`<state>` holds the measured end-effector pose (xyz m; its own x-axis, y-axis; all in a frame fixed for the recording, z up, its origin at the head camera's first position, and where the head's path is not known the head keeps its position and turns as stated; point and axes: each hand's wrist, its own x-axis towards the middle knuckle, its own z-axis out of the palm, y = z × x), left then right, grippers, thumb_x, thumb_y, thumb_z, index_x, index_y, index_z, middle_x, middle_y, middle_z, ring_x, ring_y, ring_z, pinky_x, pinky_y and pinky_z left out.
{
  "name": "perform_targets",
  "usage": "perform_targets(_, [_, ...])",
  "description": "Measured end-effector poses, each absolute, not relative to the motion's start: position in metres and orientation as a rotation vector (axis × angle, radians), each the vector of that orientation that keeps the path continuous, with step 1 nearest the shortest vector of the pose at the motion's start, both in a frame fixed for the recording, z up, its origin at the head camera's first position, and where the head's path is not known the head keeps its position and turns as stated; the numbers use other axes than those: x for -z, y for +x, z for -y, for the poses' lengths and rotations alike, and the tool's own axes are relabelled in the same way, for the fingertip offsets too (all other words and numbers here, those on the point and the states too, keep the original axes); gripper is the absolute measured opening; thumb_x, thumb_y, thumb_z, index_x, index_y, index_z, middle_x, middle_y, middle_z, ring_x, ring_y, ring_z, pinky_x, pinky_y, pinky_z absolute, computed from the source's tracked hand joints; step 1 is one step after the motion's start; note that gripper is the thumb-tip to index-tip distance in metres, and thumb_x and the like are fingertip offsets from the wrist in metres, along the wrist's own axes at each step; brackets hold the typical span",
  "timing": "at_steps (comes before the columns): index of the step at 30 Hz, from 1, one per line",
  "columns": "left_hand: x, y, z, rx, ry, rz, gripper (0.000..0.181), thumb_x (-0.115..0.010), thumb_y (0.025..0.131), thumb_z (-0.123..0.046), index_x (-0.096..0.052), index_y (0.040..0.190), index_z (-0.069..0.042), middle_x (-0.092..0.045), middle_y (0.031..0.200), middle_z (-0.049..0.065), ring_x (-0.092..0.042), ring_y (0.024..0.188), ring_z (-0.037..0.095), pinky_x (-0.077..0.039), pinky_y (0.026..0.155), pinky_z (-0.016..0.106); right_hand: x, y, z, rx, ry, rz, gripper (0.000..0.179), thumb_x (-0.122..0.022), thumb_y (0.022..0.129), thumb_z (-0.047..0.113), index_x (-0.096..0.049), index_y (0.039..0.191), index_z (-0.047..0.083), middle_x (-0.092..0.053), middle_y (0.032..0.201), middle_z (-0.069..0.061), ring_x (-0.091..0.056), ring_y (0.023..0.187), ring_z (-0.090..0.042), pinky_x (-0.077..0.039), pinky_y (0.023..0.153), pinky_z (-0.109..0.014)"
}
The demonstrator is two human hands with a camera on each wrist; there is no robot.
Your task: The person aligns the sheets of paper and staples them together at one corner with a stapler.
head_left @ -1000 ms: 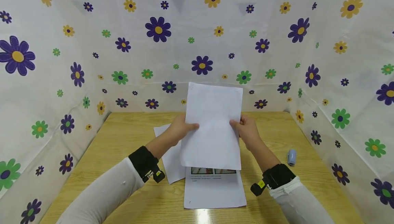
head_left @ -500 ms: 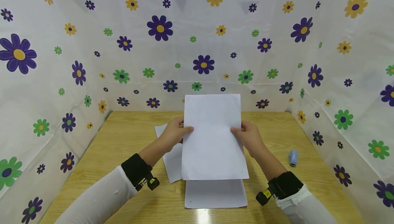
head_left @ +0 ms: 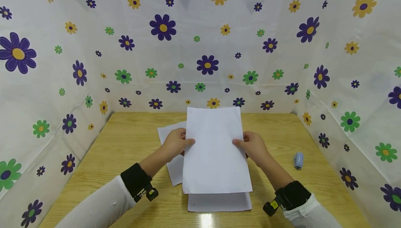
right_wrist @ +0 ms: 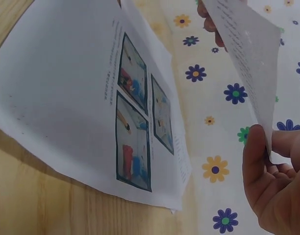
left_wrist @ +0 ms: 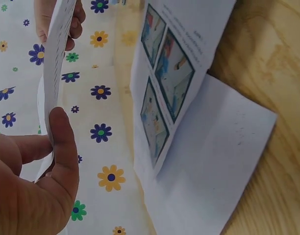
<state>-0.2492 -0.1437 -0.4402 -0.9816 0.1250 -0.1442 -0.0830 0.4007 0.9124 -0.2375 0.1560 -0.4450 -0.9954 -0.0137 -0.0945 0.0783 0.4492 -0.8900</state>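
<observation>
Both hands hold up a white sheet of paper [head_left: 216, 151], blank on the side toward the head camera. My left hand [head_left: 175, 143] pinches its left edge between thumb and fingers; the right hand [head_left: 254, 147] pinches the opposite edge. Lines of small print show on the sheet's far side in both wrist views. Beneath it on the table lies a printed page [right_wrist: 66, 93] with several framed photos, mostly hidden by the held sheet in the head view. Another white sheet [head_left: 176, 172] lies at an angle to the left, partly covered.
A small light-blue object [head_left: 298, 160], shaped like a mini stapler, lies on the wooden table [head_left: 131, 130] at the right. Flower-patterned white sheeting [head_left: 125, 19] hangs behind the table and along both sides.
Both hands have lowered the held sheet toward the table's front edge. Its lower part now covers the photos and print of the page below, which showed a second ago.
</observation>
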Motion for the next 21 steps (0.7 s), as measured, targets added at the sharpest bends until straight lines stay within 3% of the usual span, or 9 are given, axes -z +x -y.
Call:
perform_targets(5, [0.453, -0.242, 0.144, -1.545, 0.028, -2.529, 0.028, -0.075, 0.093, -0.014, -0.062, 0.112, 0.001, -0.064, 0.088, 0.011, -0.068, 0.066, 0.021, -0.059, 0.052, 0.038, 0.453, -0.231, -0.156, 1.606, 0.087, -2.545, 0.035, -0.078, 0.093, 0.022, -0.067, 0.113, -0.004, -0.072, 0.094, -0.014, -0.071, 0.072, -0.020, -0.061, 0.059, -0.034])
perform_targets(10, [0.465, -0.237, 0.143, -1.458, 0.010, -2.596, 0.028, -0.078, 0.091, -0.016, -0.061, 0.108, 0.000, -0.061, 0.087, 0.010, -0.062, 0.047, 0.021, -0.058, 0.050, 0.041, 0.464, -0.227, -0.156, 1.593, 0.110, -2.516, 0.032, -0.079, 0.091, 0.022, -0.068, 0.107, -0.003, -0.072, 0.087, -0.013, -0.071, 0.066, -0.021, -0.060, 0.054, -0.036])
perform_targets(21, [0.476, -0.231, 0.138, -1.389, 0.068, -2.622, 0.025, -0.073, 0.094, -0.012, -0.062, 0.111, 0.003, -0.054, 0.079, 0.008, -0.061, 0.048, 0.020, -0.058, 0.047, 0.038, 0.482, -0.223, -0.158, 1.398, 0.090, -2.653, 0.029, -0.079, 0.091, 0.028, -0.070, 0.101, 0.002, -0.068, 0.078, -0.008, -0.063, 0.056, -0.019, -0.054, 0.047, -0.035])
